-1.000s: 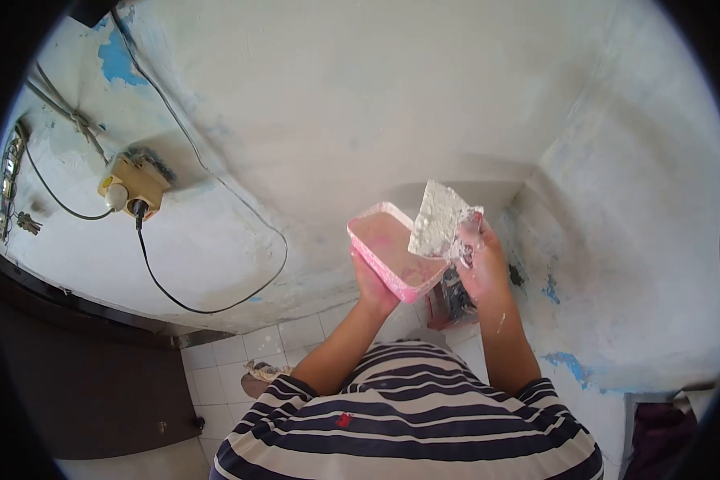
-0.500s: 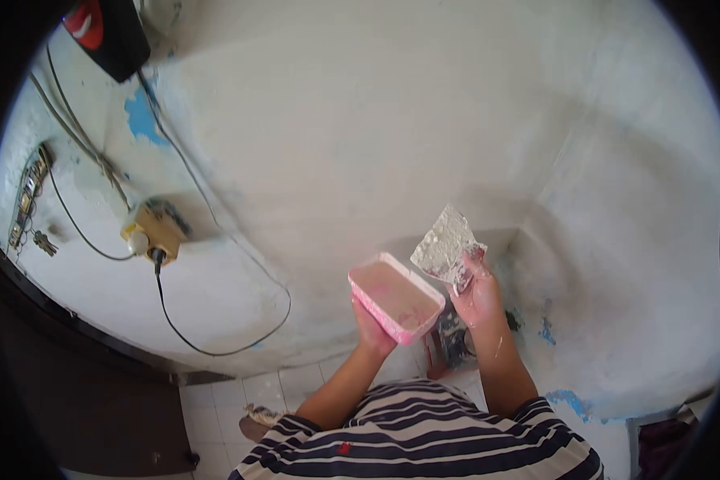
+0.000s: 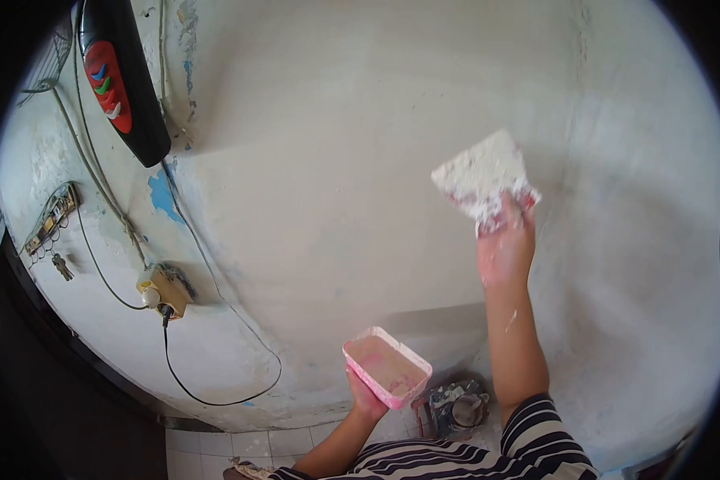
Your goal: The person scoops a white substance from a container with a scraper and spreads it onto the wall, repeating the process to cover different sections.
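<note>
Spreader [image 3: 488, 170], coated in white paste, is raised in front of the wall [image 3: 336, 200]; contact with the wall cannot be determined. Right hand [image 3: 502, 254] has its fingers [image 3: 510, 210] closed on the spreader's lower edge, paste noted on the skin. Left hand [image 3: 366, 398] grips the pink tub [image 3: 375, 386] from its side and underside, lower than the spreader, opening upward, pink and pale residue inside. Socket block [image 3: 162, 290] on the wall at left holds a black plug [image 3: 166, 310]; keys [image 3: 62, 266] hang near it.
</note>
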{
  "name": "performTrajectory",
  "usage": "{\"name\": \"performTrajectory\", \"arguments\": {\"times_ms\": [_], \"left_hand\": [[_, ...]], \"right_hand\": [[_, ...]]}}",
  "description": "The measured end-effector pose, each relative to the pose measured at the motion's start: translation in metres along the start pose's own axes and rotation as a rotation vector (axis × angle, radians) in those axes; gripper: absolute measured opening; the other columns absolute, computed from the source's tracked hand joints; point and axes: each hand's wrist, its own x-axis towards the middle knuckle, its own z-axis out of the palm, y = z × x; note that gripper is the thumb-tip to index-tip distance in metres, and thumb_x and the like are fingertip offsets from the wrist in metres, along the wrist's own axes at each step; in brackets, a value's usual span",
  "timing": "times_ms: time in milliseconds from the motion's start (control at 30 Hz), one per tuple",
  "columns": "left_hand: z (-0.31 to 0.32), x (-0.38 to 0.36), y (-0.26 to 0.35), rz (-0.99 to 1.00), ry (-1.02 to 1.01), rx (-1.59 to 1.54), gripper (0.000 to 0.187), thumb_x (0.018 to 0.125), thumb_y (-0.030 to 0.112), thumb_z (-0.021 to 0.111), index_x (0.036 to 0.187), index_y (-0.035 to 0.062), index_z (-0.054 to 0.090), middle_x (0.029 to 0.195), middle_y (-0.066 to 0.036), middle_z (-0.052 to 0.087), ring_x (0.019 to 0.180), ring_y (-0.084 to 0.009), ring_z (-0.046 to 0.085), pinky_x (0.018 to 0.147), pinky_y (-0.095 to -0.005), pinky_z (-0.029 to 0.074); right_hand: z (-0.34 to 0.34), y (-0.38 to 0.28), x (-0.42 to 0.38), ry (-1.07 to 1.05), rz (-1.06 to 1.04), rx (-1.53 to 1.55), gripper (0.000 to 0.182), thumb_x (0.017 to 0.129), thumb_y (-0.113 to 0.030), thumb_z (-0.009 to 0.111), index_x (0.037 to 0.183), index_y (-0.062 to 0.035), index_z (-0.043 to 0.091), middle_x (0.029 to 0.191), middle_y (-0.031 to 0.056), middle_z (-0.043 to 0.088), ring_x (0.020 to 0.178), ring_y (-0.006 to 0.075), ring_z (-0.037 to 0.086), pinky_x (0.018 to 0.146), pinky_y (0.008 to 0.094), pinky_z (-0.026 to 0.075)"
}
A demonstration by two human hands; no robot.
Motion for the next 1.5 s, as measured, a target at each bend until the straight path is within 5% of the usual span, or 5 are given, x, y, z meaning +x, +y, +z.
{"name": "performTrajectory", "arguments": {"times_ms": [200,267,467,1000,1500], "left_hand": [[-0.004,-0.007,-0.001,-0.006,0.03,0.045,0.092,0.091,0.087,0.027,0.154,0.0213,0.042,0.153,-0.009,0.049,0.14,-0.0369,0.048,0.115,-0.0615,0.04],[-0.01,-0.007,-0.004,0.008,0.032,0.023,0.089,0.092,0.085,0.029,0.152,0.0207,0.044,0.151,-0.009,0.051,0.138,-0.0369,0.05,0.113,-0.0626,0.041],[-0.018,-0.004,-0.003,0.063,0.01,0.052,0.09,0.091,0.086,0.03,0.152,0.0205,0.044,0.149,-0.01,0.052,0.137,-0.0365,0.051,0.112,-0.0619,0.042],[-0.041,-0.003,-0.005,0.047,0.083,0.1,0.099,0.087,0.091,0.028,0.155,0.0201,0.04,0.152,-0.01,0.05,0.138,-0.0363,0.05,0.114,-0.0603,0.041],[-0.044,-0.02,-0.003,0.072,0.059,0.079,0.095,0.09,0.088,0.026,0.153,0.0185,0.043,0.149,-0.011,0.052,0.135,-0.0374,0.052,0.113,-0.0597,0.042]], "right_hand": [[0.075,-0.009,0.083,-0.107,-0.405,-0.285,0.029,0.103,-0.004,0.055,0.131,0.0027,0.055,0.126,0.0132,0.065,0.112,0.0215,0.066,0.095,0.0388,0.054],[0.096,-0.005,0.098,-0.151,-0.834,-0.804,0.022,0.101,-0.003,0.056,0.121,0.0011,0.063,0.115,0.0129,0.07,0.099,0.0221,0.07,0.086,0.0359,0.055],[0.152,0.027,0.146,-0.503,-1.608,-0.953,0.032,0.09,0.003,0.062,0.119,-0.0079,0.069,0.116,0.0109,0.071,0.099,0.0309,0.07,0.085,0.0394,0.059],[0.157,0.038,0.148,-0.826,-1.308,-1.314,0.044,0.079,0.008,0.063,0.118,-0.0091,0.072,0.118,0.008,0.069,0.089,0.0312,0.071,0.072,0.0408,0.062],[0.136,0.032,0.129,-0.889,-1.115,-1.393,0.04,0.081,0.009,0.059,0.117,-0.0051,0.07,0.125,0.0122,0.066,0.103,0.036,0.069,0.086,0.0429,0.06]]}}
